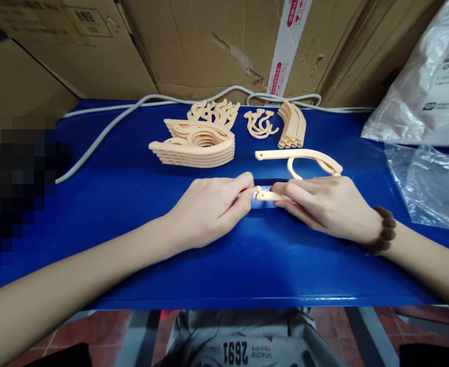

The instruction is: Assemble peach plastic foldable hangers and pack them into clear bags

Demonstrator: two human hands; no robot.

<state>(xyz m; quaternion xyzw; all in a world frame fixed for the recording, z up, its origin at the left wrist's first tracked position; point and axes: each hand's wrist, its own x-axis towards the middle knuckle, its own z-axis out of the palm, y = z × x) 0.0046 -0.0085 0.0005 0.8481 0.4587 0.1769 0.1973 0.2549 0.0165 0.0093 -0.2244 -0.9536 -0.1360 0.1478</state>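
Note:
My left hand (224, 209) is closed in a pinch on a small beige plastic piece, mostly hidden by the fingers. Facing it, my right hand (316, 204) grips a beige plastic hanger arm (267, 196), whose holed end meets the left hand's piece. Just beyond the right hand lies a partly joined folding hanger (285, 154) with a curved hook, its right part covered by that hand. Farther back on the left is a stack of folded hangers (197, 155). Loose hooks (260, 124) and a bundle of curved hanger arms (292, 126) lie behind.
More beige curved parts (215, 112) rest behind the stack on the blue table (163, 275). A white cable (105, 145) runs along the back and left. Cardboard boxes (194, 51) stand behind; clear plastic bags (419, 102) occupy the right.

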